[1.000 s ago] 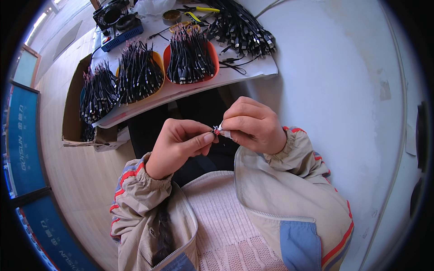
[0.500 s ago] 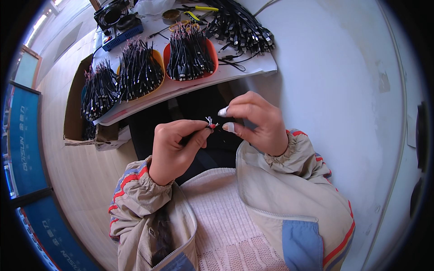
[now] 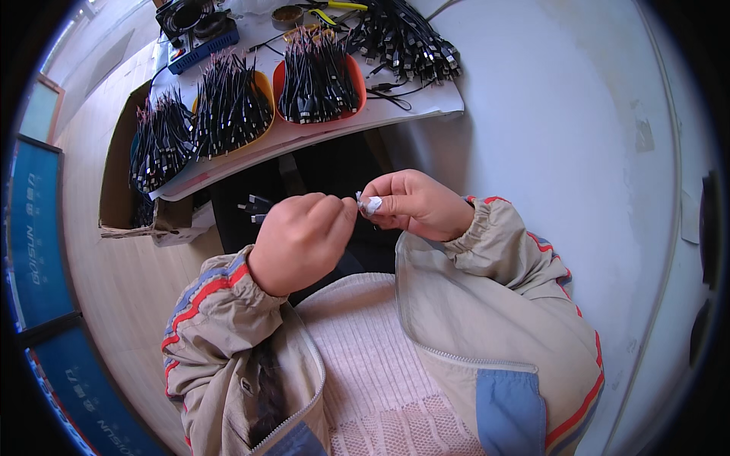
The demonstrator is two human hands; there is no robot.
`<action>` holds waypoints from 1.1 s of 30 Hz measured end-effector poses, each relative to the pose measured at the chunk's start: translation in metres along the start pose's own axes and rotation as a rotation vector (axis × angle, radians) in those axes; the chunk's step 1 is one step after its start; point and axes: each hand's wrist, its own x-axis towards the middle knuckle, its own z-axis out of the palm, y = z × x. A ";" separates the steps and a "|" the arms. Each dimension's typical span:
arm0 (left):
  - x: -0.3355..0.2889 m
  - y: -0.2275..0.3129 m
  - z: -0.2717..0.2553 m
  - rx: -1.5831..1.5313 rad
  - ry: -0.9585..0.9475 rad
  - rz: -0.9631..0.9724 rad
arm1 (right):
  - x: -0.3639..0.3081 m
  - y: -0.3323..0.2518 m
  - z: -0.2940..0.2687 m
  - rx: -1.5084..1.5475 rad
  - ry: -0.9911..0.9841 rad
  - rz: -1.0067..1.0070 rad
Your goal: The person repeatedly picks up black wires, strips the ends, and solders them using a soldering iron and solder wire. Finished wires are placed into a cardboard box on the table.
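Observation:
My left hand (image 3: 303, 242) is closed, its back turned up, around a few black cables. Their metal-tipped plugs (image 3: 256, 207) stick out past its left side over my dark lap. Against its fingertips my right hand (image 3: 420, 204) is closed in a pinch, with white wrapping on its fingers. A bit of the cables' pale bare wire ends (image 3: 359, 196) shows where both sets of fingertips meet. The fingers hide most of the wires.
On the white table (image 3: 411, 114) ahead, black cables stand in a red bin (image 3: 359, 83), a yellow bin (image 3: 266, 95) and a further bundle (image 3: 161, 144). Loose cables (image 3: 407, 45), yellow-handled pliers (image 3: 346, 6) and a blue-based device (image 3: 204, 52) lie behind. A cardboard box (image 3: 118, 178) stands left; a pale wall rises right.
My right hand has closed its pinch and moved left onto the wire ends. My left hand has turned back-up, and the cable plugs now show on its left.

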 end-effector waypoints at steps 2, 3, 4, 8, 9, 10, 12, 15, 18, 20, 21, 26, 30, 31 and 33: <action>-0.002 -0.003 -0.002 -0.344 0.018 -0.212 | -0.001 0.001 0.004 0.069 0.046 0.072; -0.004 -0.004 -0.004 -0.531 0.031 -0.343 | -0.007 -0.001 0.005 -0.086 0.099 -0.052; -0.005 -0.005 -0.005 -0.717 0.042 -0.473 | -0.010 -0.003 0.007 -0.290 0.148 -0.262; -0.007 -0.008 -0.008 -1.203 -0.049 -0.712 | -0.010 -0.011 0.009 -1.008 0.283 -0.956; -0.007 -0.009 -0.009 -1.257 -0.062 -0.713 | -0.007 -0.012 0.009 -1.077 0.259 -1.040; -0.007 -0.008 -0.009 -1.297 -0.073 -0.705 | -0.004 -0.013 0.009 -1.146 0.234 -1.126; -0.007 -0.008 -0.011 -1.292 -0.067 -0.693 | -0.002 -0.012 0.011 -1.193 0.276 -1.126; -0.009 0.000 -0.011 -0.964 0.022 -0.578 | 0.000 -0.007 0.017 -1.179 0.337 -1.051; -0.008 0.008 -0.001 -0.282 0.205 -0.212 | 0.000 0.003 0.026 -0.824 0.369 -0.749; -0.008 0.012 0.008 0.059 0.244 -0.083 | -0.002 0.013 0.033 -0.298 0.320 -0.271; -0.009 0.012 0.010 0.043 0.244 -0.097 | -0.002 0.015 0.032 0.119 0.184 -0.046; -0.019 0.012 0.004 -0.419 0.223 -0.389 | -0.008 0.011 0.025 -0.008 0.172 -0.192; -0.020 0.009 -0.002 -0.978 0.215 -0.613 | -0.008 -0.005 0.022 -0.755 0.296 -0.785; -0.020 0.008 -0.003 -1.093 0.197 -0.639 | -0.005 -0.009 0.021 -0.894 0.276 -0.920; -0.018 0.009 -0.003 -1.199 0.191 -0.664 | -0.001 -0.009 0.022 -1.028 0.273 -1.077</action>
